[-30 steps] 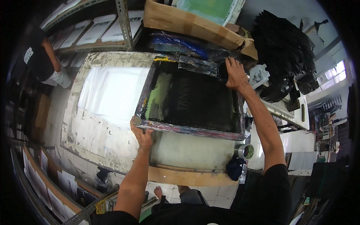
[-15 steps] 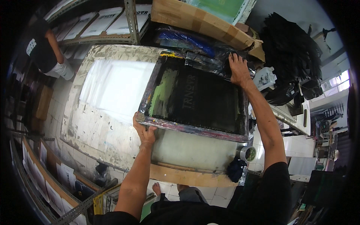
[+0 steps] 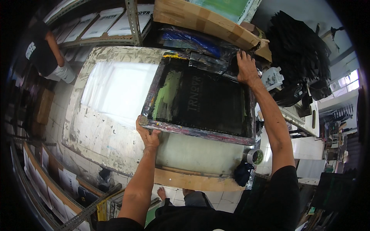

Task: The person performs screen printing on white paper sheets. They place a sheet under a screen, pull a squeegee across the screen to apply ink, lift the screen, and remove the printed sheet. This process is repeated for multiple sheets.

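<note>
A screen printing frame (image 3: 198, 133) with paint-stained edges lies tilted across the table in front of me. Its dark mesh (image 3: 219, 104) carries faint lettering and has a green strip along the left side. My left hand (image 3: 148, 134) grips the near left corner, thumb on the near side and fingers partly hidden by the frame. At the far right corner, my right hand (image 3: 247, 68) curls its fingers over a dark part; what they hold there is hidden. White sheet material (image 3: 119, 90) lies flat on the table, left of the frame.
The worn table (image 3: 104, 131) has a pale near panel (image 3: 200, 154). A tape roll (image 3: 255, 156) sits at its right edge beside dark cloth (image 3: 242, 175). Beyond are a cardboard box (image 3: 208, 23), a blue plastic bag (image 3: 192, 40) and a white container (image 3: 273, 78). Another person (image 3: 48, 54) stands far left.
The view has shifted slightly. Both hands stay at the frame's corners, and the frame keeps nearly the same position.
</note>
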Tool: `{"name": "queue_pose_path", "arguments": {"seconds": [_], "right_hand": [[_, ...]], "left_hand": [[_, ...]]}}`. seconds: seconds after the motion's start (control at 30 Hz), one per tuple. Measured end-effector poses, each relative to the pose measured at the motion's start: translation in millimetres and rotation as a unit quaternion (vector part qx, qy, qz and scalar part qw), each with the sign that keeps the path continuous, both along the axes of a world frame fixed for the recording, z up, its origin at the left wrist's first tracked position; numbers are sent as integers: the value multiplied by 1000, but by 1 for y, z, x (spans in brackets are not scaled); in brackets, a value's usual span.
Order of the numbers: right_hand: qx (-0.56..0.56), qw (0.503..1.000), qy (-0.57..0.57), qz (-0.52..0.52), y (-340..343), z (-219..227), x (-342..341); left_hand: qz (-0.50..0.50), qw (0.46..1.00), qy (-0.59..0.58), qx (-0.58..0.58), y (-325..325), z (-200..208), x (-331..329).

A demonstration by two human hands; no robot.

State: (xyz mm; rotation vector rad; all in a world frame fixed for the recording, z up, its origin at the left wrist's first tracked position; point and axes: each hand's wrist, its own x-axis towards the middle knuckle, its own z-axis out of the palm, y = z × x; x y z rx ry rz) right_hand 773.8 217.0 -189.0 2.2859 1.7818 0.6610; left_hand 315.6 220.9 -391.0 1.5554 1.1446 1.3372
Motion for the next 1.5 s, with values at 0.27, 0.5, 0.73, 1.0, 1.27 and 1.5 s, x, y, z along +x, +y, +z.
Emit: {"name": "queue_pose_path", "arguments": {"seconds": [0.27,0.5,0.73,1.0,1.27,1.5], "right_hand": [[173,940,278,-98,-34,6,18],[457,652,603,-54,-104,41,-22],[562,551,613,70,-298,83,-101],[532,705,423,-200,-548,58,-291],[500,600,437,-445,-653,-222,-435],[365,706,367,-484,-623,-585,-443]], "left_hand": [[0,1000,-4,15,0,-6,1],[9,1000,-3,25,7,-26,-10],[-62,996,-8,63,10,-21,-7],[-16,994,85,65,19,-17,-18],[-105,985,71,113,110,-71,-22],[-98,964,165,184,78,-29,-21]]}}
